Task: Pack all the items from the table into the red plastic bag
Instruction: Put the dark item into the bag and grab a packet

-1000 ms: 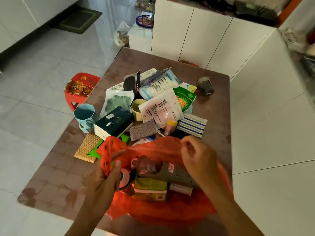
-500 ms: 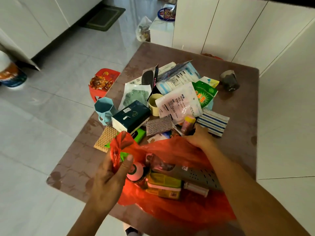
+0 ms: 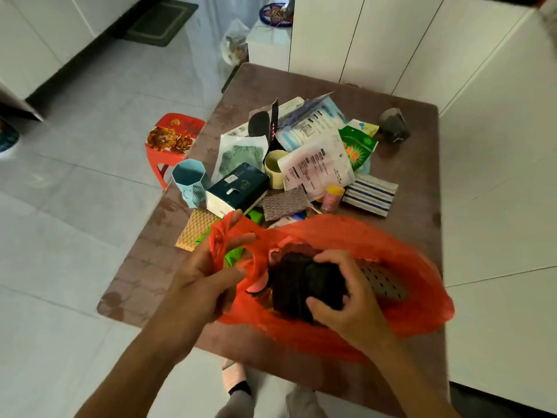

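Note:
The red plastic bag [image 3: 376,236] lies open at the near edge of the brown table [image 3: 416,164]. My left hand [image 3: 208,276] grips the bag's left handle and holds it up. My right hand [image 3: 346,300] holds a dark bundle [image 3: 301,285] inside the bag's mouth, above a grey perforated item [image 3: 382,282]. Beyond the bag lies a pile: a dark green box [image 3: 238,188], a blue cup [image 3: 190,179], white pouches [image 3: 319,164], a green packet [image 3: 358,149], a striped cloth [image 3: 370,194], a pink bottle [image 3: 331,197], a yellow cup [image 3: 275,170], woven pads [image 3: 196,227].
A dark grey object [image 3: 393,125] sits alone at the table's far right. A red stool [image 3: 171,140] with flowers stands on the floor left of the table. White cabinets [image 3: 376,40] rise behind and right. My feet show below the table's near edge.
My right hand drew back from the pile's near edge and now holds a dark bundle in the bag's mouth. My left hand kept its grip on the handle. The camera moved nearer.

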`<state>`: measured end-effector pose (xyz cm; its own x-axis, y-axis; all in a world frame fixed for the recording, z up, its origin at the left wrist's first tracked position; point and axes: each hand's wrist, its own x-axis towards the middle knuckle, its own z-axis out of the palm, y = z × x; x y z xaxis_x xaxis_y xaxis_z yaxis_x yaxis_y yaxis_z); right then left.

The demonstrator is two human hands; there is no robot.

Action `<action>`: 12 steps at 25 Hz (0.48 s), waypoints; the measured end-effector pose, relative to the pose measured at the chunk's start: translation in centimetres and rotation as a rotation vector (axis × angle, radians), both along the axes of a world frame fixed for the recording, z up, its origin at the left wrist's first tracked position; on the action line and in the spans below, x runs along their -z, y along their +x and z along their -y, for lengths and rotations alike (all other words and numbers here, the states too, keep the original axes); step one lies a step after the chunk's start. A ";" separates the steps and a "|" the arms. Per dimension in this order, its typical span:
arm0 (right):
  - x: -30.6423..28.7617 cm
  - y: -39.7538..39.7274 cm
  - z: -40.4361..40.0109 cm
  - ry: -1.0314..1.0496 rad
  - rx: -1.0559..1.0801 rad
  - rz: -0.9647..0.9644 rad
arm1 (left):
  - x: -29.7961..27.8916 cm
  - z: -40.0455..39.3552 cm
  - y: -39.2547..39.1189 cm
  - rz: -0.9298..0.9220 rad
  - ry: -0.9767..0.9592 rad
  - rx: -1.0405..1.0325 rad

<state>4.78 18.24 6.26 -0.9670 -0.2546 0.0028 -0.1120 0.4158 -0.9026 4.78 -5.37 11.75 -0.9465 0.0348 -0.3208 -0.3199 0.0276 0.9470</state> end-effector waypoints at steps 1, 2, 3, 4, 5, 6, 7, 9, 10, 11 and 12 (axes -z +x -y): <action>2.6 1.1 1.9 0.066 -0.103 0.055 | 0.2 0.1 -0.2 -0.027 0.002 0.014; 5.1 1.8 3.2 0.110 -0.186 0.131 | 0.3 0.2 -0.3 -0.046 0.007 0.021; 7.4 2.1 4.0 0.136 -0.253 0.180 | 0.3 0.3 -0.5 -0.054 0.007 0.013; 9.2 2.1 4.3 0.191 -0.309 0.167 | 0.6 0.5 -0.7 -0.061 0.008 0.000; 10.7 2.1 4.3 0.294 -0.365 0.129 | 0.8 0.7 -0.7 -0.066 0.005 -0.023; 11.7 2.0 4.3 0.441 -0.418 0.076 | 1.2 1.2 -0.7 -0.065 -0.005 -0.064; 12.1 2.0 4.3 0.583 -0.459 0.051 | 1.6 1.7 -0.7 -0.055 -0.027 -0.097; 11.3 1.7 4.3 0.740 -0.480 -0.001 | 2.4 2.7 -0.7 -0.015 -0.074 -0.137; 9.7 1.3 4.5 0.683 -0.447 -0.025 | 2.6 3.0 -0.5 0.009 -0.076 -0.140; 7.5 0.6 4.8 0.556 -0.364 -0.064 | 2.9 3.3 -0.4 0.025 -0.075 -0.137; 5.3 -0.7 5.1 0.411 -0.233 -0.110 | 3.1 3.5 -0.4 0.051 -0.070 -0.126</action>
